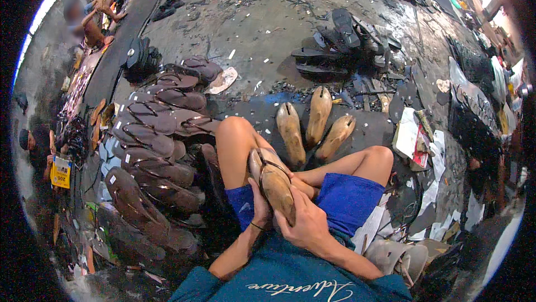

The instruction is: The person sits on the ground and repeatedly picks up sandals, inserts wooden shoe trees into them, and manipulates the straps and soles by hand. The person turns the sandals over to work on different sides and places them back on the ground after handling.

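Over my lap I hold a wooden shoe last [276,187] with its toe end pointing away from me. A dark thong strap [270,163] is drawn over it. Closed along the last's left side is my left hand [260,206]. My right hand [306,219] grips its heel end from the right, fingers wrapped round it. Whether a sole lies beneath the last is hidden. Beyond my crossed legs, three more wooden lasts [319,115] lie fanned out on the ground, each with a slot in its toe.
Left of my knee, brown flip-flops [148,134] lie in overlapping rows. A heap of black soles [329,51] sits ahead to the right. Paper scraps and a red-and-white booklet [412,140] lie at my right. Other people sit along the far left edge.
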### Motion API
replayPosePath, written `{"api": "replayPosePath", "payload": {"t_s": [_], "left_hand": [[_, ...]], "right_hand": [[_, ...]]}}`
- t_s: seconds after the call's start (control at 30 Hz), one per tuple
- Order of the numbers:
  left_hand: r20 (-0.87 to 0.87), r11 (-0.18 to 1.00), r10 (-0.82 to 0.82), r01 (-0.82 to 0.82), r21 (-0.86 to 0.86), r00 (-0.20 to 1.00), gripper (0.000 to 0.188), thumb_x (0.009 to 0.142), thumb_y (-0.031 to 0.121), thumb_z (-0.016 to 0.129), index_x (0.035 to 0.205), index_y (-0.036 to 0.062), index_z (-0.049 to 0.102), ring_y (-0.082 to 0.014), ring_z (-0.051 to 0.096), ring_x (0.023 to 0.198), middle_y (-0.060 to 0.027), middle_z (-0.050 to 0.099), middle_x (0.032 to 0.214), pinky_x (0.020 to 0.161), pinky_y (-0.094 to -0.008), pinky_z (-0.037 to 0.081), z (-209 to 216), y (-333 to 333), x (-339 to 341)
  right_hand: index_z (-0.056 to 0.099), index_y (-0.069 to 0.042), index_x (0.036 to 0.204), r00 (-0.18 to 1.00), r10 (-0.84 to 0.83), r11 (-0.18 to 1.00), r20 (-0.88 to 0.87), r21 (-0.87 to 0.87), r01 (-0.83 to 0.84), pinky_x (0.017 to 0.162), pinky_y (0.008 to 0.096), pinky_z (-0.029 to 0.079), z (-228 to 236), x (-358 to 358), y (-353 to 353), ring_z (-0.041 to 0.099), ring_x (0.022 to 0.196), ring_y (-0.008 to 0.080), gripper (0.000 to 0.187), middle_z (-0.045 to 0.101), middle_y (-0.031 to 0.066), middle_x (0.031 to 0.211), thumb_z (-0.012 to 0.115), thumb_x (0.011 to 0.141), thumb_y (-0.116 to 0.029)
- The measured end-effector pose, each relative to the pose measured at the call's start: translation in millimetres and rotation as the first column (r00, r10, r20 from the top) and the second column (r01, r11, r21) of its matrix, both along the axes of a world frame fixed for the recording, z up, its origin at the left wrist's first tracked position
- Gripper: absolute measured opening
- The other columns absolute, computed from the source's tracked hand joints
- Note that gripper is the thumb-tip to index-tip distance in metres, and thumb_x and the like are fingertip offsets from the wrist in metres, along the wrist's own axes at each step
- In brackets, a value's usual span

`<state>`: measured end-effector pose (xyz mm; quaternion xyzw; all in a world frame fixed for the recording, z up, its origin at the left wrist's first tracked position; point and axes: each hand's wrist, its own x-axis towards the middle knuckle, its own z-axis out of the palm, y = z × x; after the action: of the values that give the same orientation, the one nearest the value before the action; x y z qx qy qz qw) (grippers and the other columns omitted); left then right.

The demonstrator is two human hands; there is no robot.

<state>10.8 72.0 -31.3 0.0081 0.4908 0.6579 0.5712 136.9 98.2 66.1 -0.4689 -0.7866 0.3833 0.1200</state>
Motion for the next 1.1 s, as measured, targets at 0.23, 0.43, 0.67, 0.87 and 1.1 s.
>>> {"api": "replayPosePath", "payload": {"t_s": [0.23,0.43,0.67,0.87,1.1], "left_hand": [[0.183,0.921,-0.189,0.11,0.373,0.965,0.089,0.097,0.074,0.025,0.146,0.0019,0.041,-0.0303,0.055,0.126,-0.0172,0.054,0.14,0.11,-0.041,0.043,-54.1,17.7,-27.7],[-0.15,0.931,-0.207,0.241,0.274,0.967,0.067,0.099,0.054,0.05,0.143,0.0035,0.044,-0.0281,0.057,0.119,-0.0158,0.056,0.134,0.106,-0.0415,0.045,-39.6,42.3,-37.8],[-0.223,0.839,-0.453,0.498,0.22,0.863,0.078,0.091,0.054,0.061,0.145,0.0032,0.037,-0.0284,0.057,0.119,-0.0153,0.053,0.136,0.104,-0.0413,0.046,-28.1,33.9,-43.3],[-0.176,0.902,-0.358,0.389,0.19,0.917,0.09,0.084,0.055,0.071,0.146,0.0029,0.03,-0.0287,0.056,0.119,-0.0148,0.05,0.137,0.103,-0.0411,0.047,-58.4,18.4,-48.0],[-0.182,0.968,-0.207,0.228,0.106,0.961,0.107,0.076,0.055,0.082,0.148,0.0026,0.023,-0.029,0.056,0.119,-0.0142,0.047,0.138,0.102,-0.0409,0.048,-139.3,18.9,-96.8]], "right_hand": [[0.048,0.002,0.139,0.996,-0.062,0.976,-0.059,0.204,0.073,0.082,0.0453,0.059,-24.7,-19.0,11.6,0.068,0.102,0.0396,0.068,0.063,0.0257,0.125,0.07,0.086,-0.034],[0.046,0.005,0.14,0.982,-0.092,0.89,-0.168,0.428,0.156,0.089,0.0411,0.057,-1.0,-0.8,19.0,0.066,0.109,0.0396,0.073,0.06,0.0271,0.128,0.076,0.081,-0.025],[0.058,-0.001,0.134,0.955,-0.005,0.922,-0.298,0.368,0.12,0.098,0.0436,0.049,22.7,13.1,33.3,0.058,0.114,0.038,0.069,0.059,0.0242,0.124,0.08,0.078,-0.033],[0.06,-0.005,0.133,0.832,0.174,0.968,-0.527,0.247,-0.046,0.101,0.0432,0.046,23.1,17.9,56.9,0.056,0.113,0.0372,0.066,0.057,0.0225,0.123,0.079,0.081,-0.041],[0.033,0.008,0.145,0.972,0.164,0.983,-0.168,0.108,-0.147,0.108,0.0422,0.045,3.4,17.6,19.7,0.05,0.13,0.0414,0.1,0.046,0.0292,0.14,0.085,0.077,-0.045]]}}
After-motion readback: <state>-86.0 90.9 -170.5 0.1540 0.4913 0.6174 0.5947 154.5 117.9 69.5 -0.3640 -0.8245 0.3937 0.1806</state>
